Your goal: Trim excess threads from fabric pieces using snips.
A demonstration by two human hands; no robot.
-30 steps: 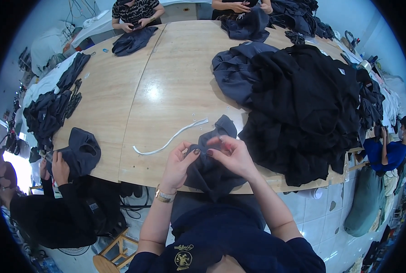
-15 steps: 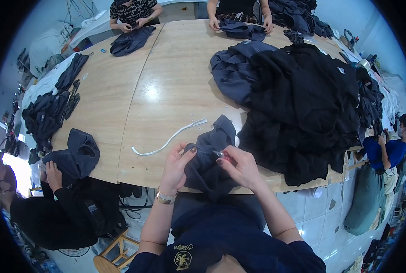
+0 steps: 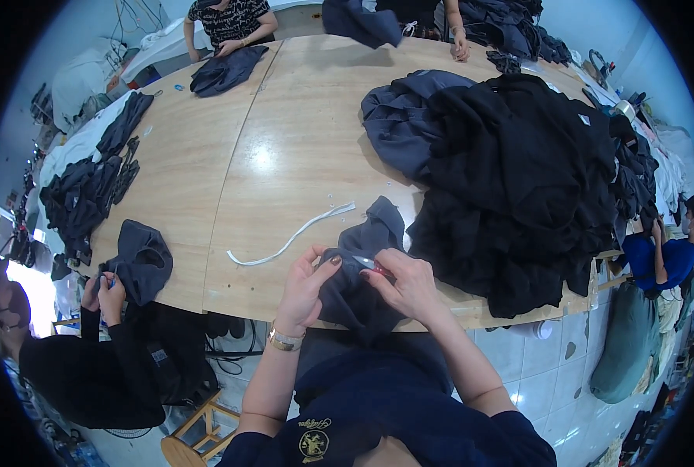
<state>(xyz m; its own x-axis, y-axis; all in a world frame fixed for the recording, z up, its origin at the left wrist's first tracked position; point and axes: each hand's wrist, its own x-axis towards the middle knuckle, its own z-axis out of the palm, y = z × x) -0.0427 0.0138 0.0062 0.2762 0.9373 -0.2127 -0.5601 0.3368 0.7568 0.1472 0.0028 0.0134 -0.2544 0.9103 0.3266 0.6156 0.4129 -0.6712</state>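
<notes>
A dark grey garment (image 3: 376, 229) lies bunched at the table's near edge, part of it hanging over toward my lap. My left hand (image 3: 309, 282) pinches a fold of it between thumb and fingers. In my right hand (image 3: 406, 282) is a pair of thread snips (image 3: 368, 263) with red on the handle; the metal blades point left, against the cloth beside my left fingertips. Whether the blades are closed cannot be made out. A narrow white strip (image 3: 292, 237) curves across the table just beyond my left hand.
A tall heap of black and grey garments (image 3: 518, 156) stands to the right on the wooden table (image 3: 300, 132). At the left, a co-worker's hands (image 3: 112, 296) are at a grey garment (image 3: 140, 261). Two more people work along the far edge. A wooden stool (image 3: 179, 447) stands at lower left.
My right hand has shifted slightly left, bringing the snips nearer my left fingers. Across the table a co-worker has lifted a grey garment up and leftward. The left co-worker's hands have come together.
</notes>
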